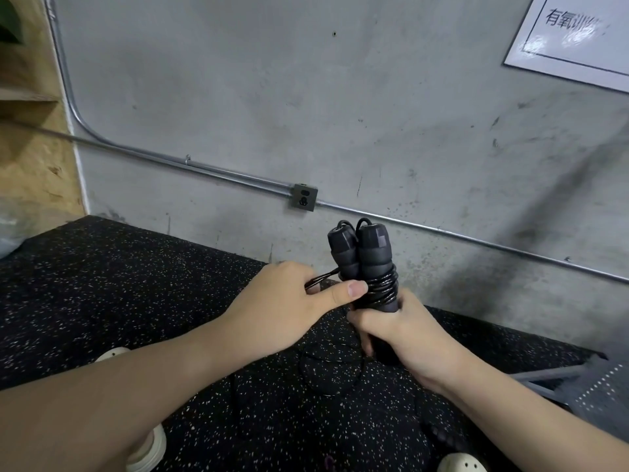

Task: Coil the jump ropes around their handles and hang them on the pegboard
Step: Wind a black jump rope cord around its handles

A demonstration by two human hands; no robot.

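- Right hand (pixel 401 332), lower centre-right of frame: fingers curled round lower ends of both jump-rope handles (pixel 360 264), held upright side by side.
- Left hand (pixel 292 301), centre of frame: thumb pressed against wound turns, fingers closed on a short loop of rope (pixel 320 280) sticking out to the left of the handles.
- Coils (pixel 383 287) seen as several tight turns round the middle of the paired handles, just above the right hand's grip.
- Step judged: coiling, mid-way. Slack rope (pixel 326 373) noted lying in loose loops on speckled floor mat (pixel 136 284) below the hands, so more left to wind.
- Next move judged to call for: keeping tension on the pinched loop, carrying it round the handles again, right hand holding the pair steady so turns do not slip; free end to be secured before hanging.
- Pegboard not identified with certainty; perforated grey panel (pixel 602 390) cut off at lower right edge, nature unclear.
- Handle bottoms hidden inside right fist; left fingertips hidden behind own knuckles.
- Slack rope hard to trace, black on dark mat; length remaining not determinable.
- Sign (pixel 575 32) at upper right cut off, text only partly legible.
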